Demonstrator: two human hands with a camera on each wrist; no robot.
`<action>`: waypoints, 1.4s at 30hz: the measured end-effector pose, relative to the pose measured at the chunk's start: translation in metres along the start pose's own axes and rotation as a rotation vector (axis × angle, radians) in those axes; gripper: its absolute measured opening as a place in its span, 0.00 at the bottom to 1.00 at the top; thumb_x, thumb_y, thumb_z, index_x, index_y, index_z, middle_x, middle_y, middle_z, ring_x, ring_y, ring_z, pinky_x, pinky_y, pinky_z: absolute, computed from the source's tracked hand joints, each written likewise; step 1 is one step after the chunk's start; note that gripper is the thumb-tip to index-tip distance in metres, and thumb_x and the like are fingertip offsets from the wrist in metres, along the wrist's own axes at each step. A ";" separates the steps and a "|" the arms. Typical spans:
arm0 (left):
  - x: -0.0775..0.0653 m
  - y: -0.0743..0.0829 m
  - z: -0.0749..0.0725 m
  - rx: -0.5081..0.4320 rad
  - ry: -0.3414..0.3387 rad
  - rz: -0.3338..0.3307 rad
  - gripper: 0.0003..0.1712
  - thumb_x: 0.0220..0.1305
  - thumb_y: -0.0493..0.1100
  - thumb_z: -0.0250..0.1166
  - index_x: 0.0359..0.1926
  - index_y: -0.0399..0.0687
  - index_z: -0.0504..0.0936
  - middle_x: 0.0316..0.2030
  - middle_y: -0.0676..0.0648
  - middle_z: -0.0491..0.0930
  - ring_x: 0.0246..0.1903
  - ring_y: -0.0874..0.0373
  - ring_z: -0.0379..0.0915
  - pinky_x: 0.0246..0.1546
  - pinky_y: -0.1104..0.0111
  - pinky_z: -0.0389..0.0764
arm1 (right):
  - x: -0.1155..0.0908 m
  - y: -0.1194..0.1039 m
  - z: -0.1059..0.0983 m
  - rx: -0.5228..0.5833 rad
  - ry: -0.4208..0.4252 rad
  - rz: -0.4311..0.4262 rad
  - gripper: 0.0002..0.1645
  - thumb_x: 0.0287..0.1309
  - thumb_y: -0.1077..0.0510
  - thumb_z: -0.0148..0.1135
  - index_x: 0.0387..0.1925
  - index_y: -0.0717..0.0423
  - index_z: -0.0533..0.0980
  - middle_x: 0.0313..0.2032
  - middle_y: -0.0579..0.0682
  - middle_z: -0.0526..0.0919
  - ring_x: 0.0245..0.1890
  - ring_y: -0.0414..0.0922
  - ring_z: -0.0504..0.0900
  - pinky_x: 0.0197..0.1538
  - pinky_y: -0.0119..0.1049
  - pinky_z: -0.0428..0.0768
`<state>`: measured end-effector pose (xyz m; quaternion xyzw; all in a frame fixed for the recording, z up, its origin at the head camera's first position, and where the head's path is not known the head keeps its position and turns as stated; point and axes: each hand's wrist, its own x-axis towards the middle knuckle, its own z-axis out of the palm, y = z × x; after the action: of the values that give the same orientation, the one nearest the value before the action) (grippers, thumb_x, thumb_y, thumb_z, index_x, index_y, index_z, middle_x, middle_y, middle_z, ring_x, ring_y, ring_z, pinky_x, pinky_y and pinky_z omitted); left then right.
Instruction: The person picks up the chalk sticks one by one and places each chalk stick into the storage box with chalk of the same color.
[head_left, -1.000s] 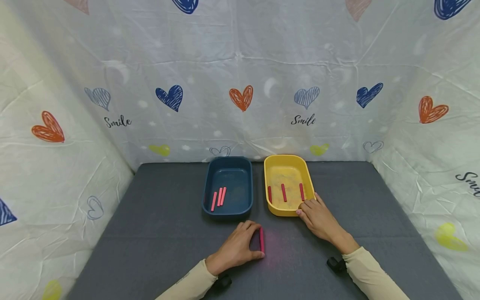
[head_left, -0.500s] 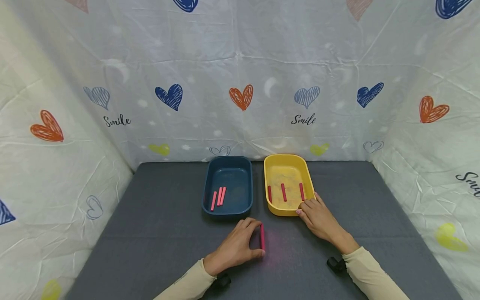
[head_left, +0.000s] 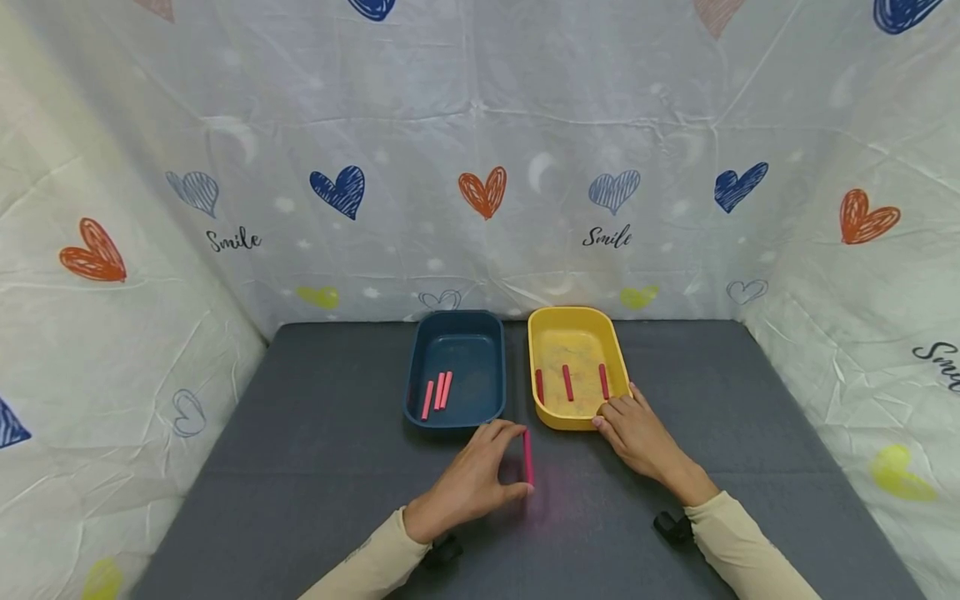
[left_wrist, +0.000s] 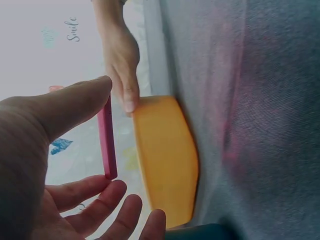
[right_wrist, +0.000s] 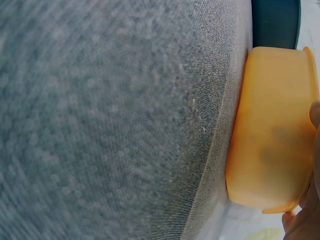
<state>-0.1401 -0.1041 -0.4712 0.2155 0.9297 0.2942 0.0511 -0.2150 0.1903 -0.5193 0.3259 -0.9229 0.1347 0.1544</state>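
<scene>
My left hand (head_left: 468, 479) pinches a dark pink chalk stick (head_left: 528, 457) end to end, thumb at one tip and fingertips at the other. In the left wrist view this chalk stick (left_wrist: 107, 140) is held off the grey cloth. My right hand (head_left: 637, 437) holds the near right corner of a yellow tray (head_left: 577, 422), thumb at the front and fingers along the side. Three dark red sticks (head_left: 567, 383) lie apart inside that tray. A dark blue tray (head_left: 480, 350) beside it holds three lighter pink sticks (head_left: 442, 392).
Both trays stand at the back of a table (head_left: 337, 392) covered in grey cloth. Pink dust (head_left: 543, 500) marks the cloth near the left hand. A white curtain (head_left: 420, 108) printed with hearts hangs behind and at both sides.
The left hand has moved slightly forward towards the trays, carrying the chalk stick along. The right hand and both trays have stayed in place.
</scene>
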 end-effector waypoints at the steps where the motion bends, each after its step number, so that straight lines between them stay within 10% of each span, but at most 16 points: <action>1: 0.001 0.001 -0.001 -0.003 0.007 0.000 0.44 0.50 0.56 0.76 0.66 0.51 0.70 0.60 0.50 0.71 0.59 0.55 0.66 0.59 0.56 0.77 | 0.000 0.000 0.000 0.000 -0.001 0.001 0.09 0.70 0.51 0.54 0.32 0.48 0.73 0.31 0.44 0.75 0.43 0.48 0.78 0.72 0.62 0.57; 42: 0.059 0.014 -0.036 -0.052 0.151 0.023 0.46 0.52 0.56 0.75 0.69 0.52 0.66 0.65 0.49 0.67 0.62 0.53 0.64 0.63 0.54 0.74 | 0.001 0.000 -0.001 -0.012 -0.015 0.004 0.10 0.70 0.50 0.54 0.33 0.48 0.74 0.31 0.44 0.76 0.44 0.48 0.79 0.71 0.62 0.58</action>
<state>-0.1964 -0.0870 -0.4322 0.2019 0.9205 0.3341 -0.0169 -0.2152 0.1899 -0.5178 0.3241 -0.9255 0.1268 0.1492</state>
